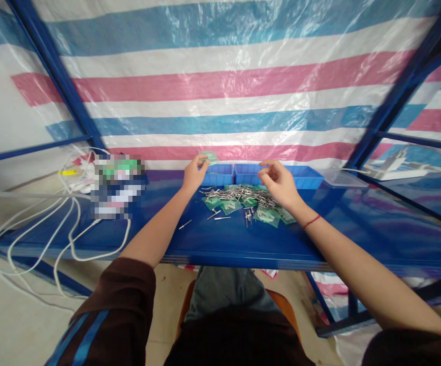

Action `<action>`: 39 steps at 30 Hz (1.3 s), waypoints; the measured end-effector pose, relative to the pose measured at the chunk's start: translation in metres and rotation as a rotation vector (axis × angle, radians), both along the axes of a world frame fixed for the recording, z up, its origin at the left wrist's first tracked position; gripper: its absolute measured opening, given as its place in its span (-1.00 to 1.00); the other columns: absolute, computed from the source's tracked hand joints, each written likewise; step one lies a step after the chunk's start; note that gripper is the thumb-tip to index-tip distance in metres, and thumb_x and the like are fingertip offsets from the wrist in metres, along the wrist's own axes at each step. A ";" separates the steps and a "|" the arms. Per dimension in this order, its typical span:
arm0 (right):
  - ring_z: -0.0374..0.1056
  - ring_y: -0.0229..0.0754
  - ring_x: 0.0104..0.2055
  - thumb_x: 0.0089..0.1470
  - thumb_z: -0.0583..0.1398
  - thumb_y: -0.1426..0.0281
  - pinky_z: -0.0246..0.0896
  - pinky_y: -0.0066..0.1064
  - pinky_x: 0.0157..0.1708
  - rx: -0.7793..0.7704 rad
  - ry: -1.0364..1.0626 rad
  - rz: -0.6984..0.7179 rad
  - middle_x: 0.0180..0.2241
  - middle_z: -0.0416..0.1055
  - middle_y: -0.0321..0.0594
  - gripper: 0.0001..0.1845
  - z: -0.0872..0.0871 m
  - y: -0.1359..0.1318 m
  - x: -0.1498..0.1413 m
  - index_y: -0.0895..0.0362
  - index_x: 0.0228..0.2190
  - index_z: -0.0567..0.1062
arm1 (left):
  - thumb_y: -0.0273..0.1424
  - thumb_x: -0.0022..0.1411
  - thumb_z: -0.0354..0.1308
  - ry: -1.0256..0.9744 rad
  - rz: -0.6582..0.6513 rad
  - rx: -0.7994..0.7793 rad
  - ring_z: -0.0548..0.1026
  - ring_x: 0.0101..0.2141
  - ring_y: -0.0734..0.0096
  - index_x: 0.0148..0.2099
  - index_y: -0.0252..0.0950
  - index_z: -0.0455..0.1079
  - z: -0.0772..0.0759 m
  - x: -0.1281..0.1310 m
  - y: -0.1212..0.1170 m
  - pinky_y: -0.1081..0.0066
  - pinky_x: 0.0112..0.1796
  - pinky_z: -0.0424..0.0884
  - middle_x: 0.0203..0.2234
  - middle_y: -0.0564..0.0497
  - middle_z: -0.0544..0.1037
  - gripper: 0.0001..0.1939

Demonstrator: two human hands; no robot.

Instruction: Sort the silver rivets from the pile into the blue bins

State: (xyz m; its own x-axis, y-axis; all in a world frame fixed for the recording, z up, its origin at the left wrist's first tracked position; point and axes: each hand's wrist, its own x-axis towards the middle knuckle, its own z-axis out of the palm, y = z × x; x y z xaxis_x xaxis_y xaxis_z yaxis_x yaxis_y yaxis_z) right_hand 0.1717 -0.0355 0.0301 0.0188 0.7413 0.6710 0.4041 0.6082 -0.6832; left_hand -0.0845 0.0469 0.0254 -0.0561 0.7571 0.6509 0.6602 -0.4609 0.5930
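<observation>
My left hand [195, 174] is closed, with a small green-tinted plastic bag [210, 157] pinched in its fingertips above the left blue bin [220, 175]. My right hand [279, 183] hovers over the right blue bin [308, 178], its fingers loosely bent and apart, with nothing visible in them. On the blue table before the bins lies a heap of silvery pop rivets [243, 193]. Several green plastic bags [267, 215] lie under and around the heap. A few loose rivets [222, 218] are scattered nearer the front edge.
White cables [76, 223] loop over the table's left end, beside a blurred-out patch [117, 188]. A clear plastic lid [344, 177] lies right of the bins, with a white power strip [396, 168] beyond. Blue frame posts [58, 76] and a striped sheet [220, 91] close off the back.
</observation>
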 end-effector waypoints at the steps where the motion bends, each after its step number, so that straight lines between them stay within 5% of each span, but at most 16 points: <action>1: 0.27 -0.27 -0.50 0.00 0.15 0.29 0.23 -0.36 -0.43 -0.010 -0.022 -0.002 -0.45 0.38 -0.30 -0.71 0.001 -0.002 -0.001 0.13 -0.20 0.40 | -0.25 0.26 0.06 0.101 0.002 -0.047 0.46 -0.14 0.24 -0.03 -0.21 0.41 -0.002 0.000 -0.001 0.25 -0.07 0.33 -0.23 -0.05 0.56 -0.72; 6: 0.32 -0.21 -0.45 0.02 0.11 0.35 0.21 -0.36 -0.38 -0.008 -0.286 -0.052 -0.47 0.46 -0.23 -0.80 0.010 -0.008 0.004 0.15 -0.32 0.47 | 0.02 0.23 -0.04 0.513 0.042 -0.244 0.15 0.17 -0.11 -0.02 -0.08 0.45 -0.008 0.003 -0.008 -0.14 0.04 0.13 0.13 -0.11 0.33 -0.55; 10: 0.37 -0.12 -0.35 0.00 0.12 0.38 0.22 -0.31 -0.26 0.002 -0.724 -0.019 -0.37 0.51 -0.15 -0.82 0.011 -0.004 0.017 0.15 -0.41 0.52 | 0.01 0.27 -0.09 0.497 0.028 -0.181 0.17 0.15 -0.03 0.06 -0.05 0.41 -0.007 0.010 -0.016 -0.08 0.06 0.15 0.14 -0.10 0.30 -0.54; 13: 0.39 -0.02 -0.20 0.01 0.11 0.38 0.20 -0.26 -0.13 -0.008 -0.897 -0.087 -0.27 0.52 -0.06 -0.72 0.004 0.004 0.027 0.19 -0.26 0.54 | -0.02 0.28 -0.06 0.466 -0.002 -0.115 0.20 0.12 0.04 0.00 -0.08 0.44 -0.004 0.018 -0.023 0.00 0.07 0.16 0.07 -0.06 0.36 -0.58; 17: 0.41 0.03 -0.13 0.02 0.12 0.37 0.23 -0.26 -0.13 -0.114 -0.942 -0.172 -0.17 0.53 0.00 -0.61 -0.004 0.013 0.034 0.22 -0.11 0.51 | -0.08 0.27 0.01 0.515 -0.061 -0.046 0.22 0.07 0.06 -0.08 -0.11 0.49 -0.003 0.028 -0.031 0.02 0.06 0.14 -0.02 -0.03 0.44 -0.64; 25: 0.47 0.00 -0.25 0.04 0.07 0.43 0.26 -0.33 -0.24 -0.151 -0.966 -0.233 -0.29 0.57 -0.07 -0.70 -0.004 0.016 0.033 0.16 -0.31 0.60 | -0.17 0.25 0.06 0.567 -0.155 0.026 0.24 0.03 0.12 -0.13 -0.17 0.51 -0.010 0.034 -0.032 0.13 0.07 0.14 -0.08 -0.03 0.48 -0.71; 34: 0.47 -0.01 -0.19 0.01 0.14 0.38 0.30 -0.28 -0.18 -0.264 -0.852 -0.139 -0.20 0.56 -0.07 -0.68 -0.013 0.026 0.038 0.18 -0.21 0.58 | -0.07 0.26 -0.01 0.681 -0.081 -0.149 0.15 0.18 -0.05 0.30 -0.26 0.06 -0.014 0.038 -0.043 -0.19 0.16 -0.15 0.16 -0.28 0.26 -0.35; 39: 0.47 -0.02 -0.24 0.03 0.10 0.41 0.26 -0.32 -0.26 -0.222 -0.856 -0.163 -0.28 0.57 -0.09 -0.73 -0.008 0.021 0.034 0.15 -0.32 0.60 | -0.05 0.28 -0.05 0.711 -0.112 -0.173 0.16 0.19 -0.06 0.28 -0.26 0.11 -0.013 0.035 -0.041 -0.22 0.15 -0.16 0.16 -0.29 0.25 -0.38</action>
State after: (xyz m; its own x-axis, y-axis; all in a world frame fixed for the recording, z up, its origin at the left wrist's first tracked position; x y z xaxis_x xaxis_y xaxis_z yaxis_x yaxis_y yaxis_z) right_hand 0.2059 -0.0145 0.0217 -0.3052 0.8875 0.3451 0.8986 0.3884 -0.2040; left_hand -0.0492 0.0063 0.0123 0.4185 0.8285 0.3720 0.8664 -0.4870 0.1099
